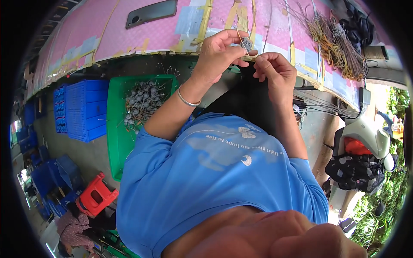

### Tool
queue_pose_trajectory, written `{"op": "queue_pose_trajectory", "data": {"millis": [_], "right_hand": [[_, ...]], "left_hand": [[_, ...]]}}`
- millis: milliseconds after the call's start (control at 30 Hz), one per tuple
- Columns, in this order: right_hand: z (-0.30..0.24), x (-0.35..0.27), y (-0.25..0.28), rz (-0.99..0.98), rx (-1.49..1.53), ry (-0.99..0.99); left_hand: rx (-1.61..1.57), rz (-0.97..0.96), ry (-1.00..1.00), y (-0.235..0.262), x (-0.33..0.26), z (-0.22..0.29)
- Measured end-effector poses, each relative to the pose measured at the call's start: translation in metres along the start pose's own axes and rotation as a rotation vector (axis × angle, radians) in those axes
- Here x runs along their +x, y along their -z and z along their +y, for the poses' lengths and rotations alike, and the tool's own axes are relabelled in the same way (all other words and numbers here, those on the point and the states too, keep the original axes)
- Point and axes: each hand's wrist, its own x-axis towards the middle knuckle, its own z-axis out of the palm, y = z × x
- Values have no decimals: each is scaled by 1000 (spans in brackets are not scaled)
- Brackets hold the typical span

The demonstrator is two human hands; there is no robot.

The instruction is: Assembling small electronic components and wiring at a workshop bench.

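My left hand is closed on a small grey round part with thin wires, pinched between thumb and fingers at the near edge of the worktable. A thin yellowish wire runs up past the fingers and another end comes down toward the right. Just beside it, my right hand has thumb and forefinger pressed together near the lower wire end. What sits between those fingertips is too small to make out clearly, though the wire seems to lead there. A metal bangle is on my left wrist.
The worktable has pink covering and tape; a dark phone lies on it. Bundled wires lie at far right. Left stand a green tub of similar parts, blue crates and a red stool. Another person is lower left.
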Motion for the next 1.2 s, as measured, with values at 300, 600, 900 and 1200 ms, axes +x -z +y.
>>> {"op": "queue_pose_trajectory", "data": {"millis": [300,600,900,1200], "right_hand": [[35,-15,-4,-102,-59,175],[5,14,3,-317,364,95],[10,17,12,-229,500,41],[11,30,20,-197,658,-278]], "left_hand": [[-75,84,46,-1,-4,3],[11,-182,118,-18,-23,6],[-169,-108,265,-20,-21,3],[-26,-201,-136,-30,-14,-10]]}}
